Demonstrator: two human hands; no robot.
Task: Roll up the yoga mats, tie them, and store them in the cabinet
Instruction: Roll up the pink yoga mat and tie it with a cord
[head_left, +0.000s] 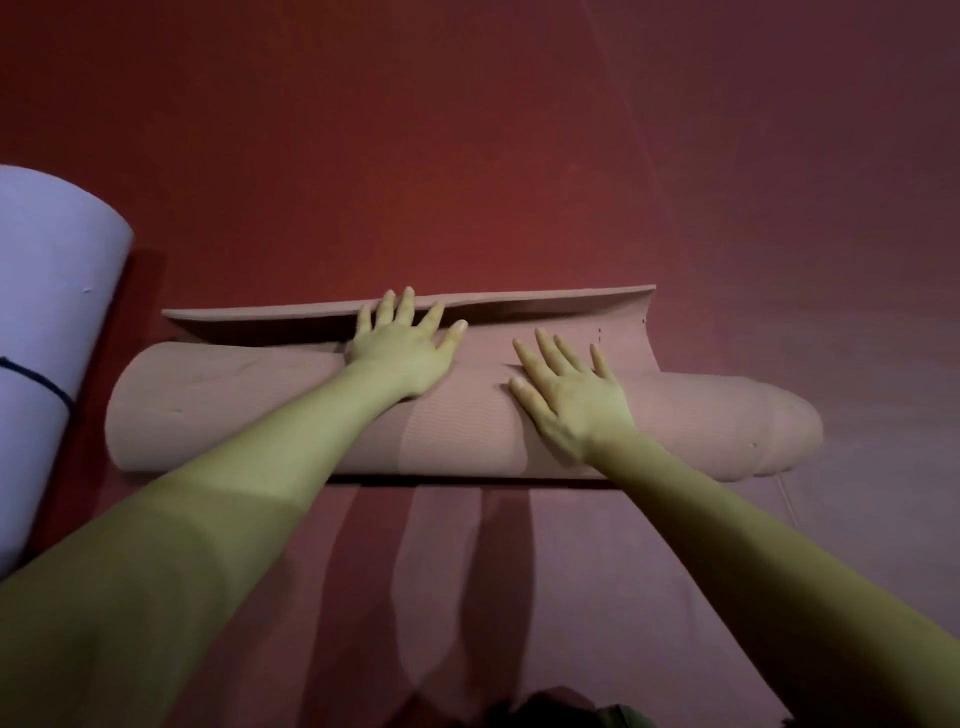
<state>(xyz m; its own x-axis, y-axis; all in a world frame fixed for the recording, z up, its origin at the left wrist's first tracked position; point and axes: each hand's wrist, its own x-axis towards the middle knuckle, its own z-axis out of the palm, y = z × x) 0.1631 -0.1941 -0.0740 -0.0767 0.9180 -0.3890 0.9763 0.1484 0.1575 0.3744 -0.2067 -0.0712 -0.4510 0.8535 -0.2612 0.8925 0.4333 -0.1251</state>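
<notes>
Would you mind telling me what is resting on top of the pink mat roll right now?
Both hands lie flat on the pink mat roll: the left hand near the loose far edge, the right hand beside it. The mat surface beneath the palms is covered.

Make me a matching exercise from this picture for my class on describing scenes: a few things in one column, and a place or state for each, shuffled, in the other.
Things:
1. pink mat
2. pale mat
3. left hand
4. right hand

Places or states:
A. rolled and tied with a dark cord, at the left edge
B. flat on the roll, fingers spread, nearer the thick right end
C. nearly rolled, its far edge still loose
D. fingertips reaching the loose far edge

Pairs: 1-C, 2-A, 3-D, 4-B
</notes>
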